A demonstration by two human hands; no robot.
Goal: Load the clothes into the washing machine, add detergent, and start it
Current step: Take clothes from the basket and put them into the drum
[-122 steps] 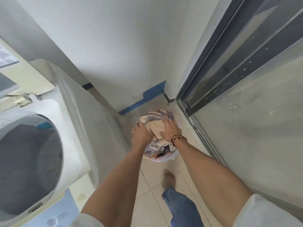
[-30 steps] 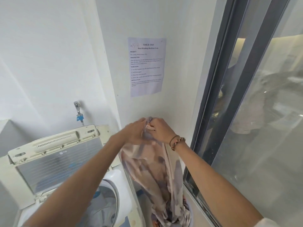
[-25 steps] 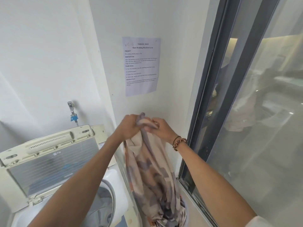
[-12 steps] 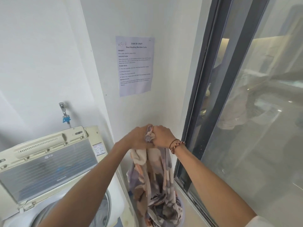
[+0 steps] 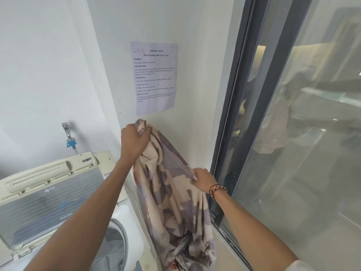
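Open washer (image 5: 58, 222) at the lower left of the frame, lid (image 5: 48, 194) tipped up and back against the wall. Round tub (image 5: 115, 249) showing at the bottom, grey inside; too dim to tell what lies in it.

Big cloth (image 5: 173, 202) in the middle of the frame, cream with purple-grey patches, hanging just right of the washer and not in the tub. Bottom end bunched up at the lower edge of the frame, over what looks like a basket, mostly hidden.

Left hand (image 5: 133, 142) up high in the middle, fingers curled tight round the top corner of the cloth. Right hand (image 5: 203, 180) lower and to the right, pinching the cloth's edge between thumb and fingers. Edge pulled straight between the two hands. Bead band (image 5: 216, 191) round the right wrist.

White wall (image 5: 48, 65) behind, filling the upper left. Paper sheet (image 5: 155, 79) stuck on the wall at upper middle, with printed words headed "Start Washing Machine Cycle". Tap (image 5: 69, 134) on the wall at middle left, above the lid, with a blue piece under it. Dark-framed glass door (image 5: 293, 133) down the right side of the frame, with dim shapes showing in the glass.
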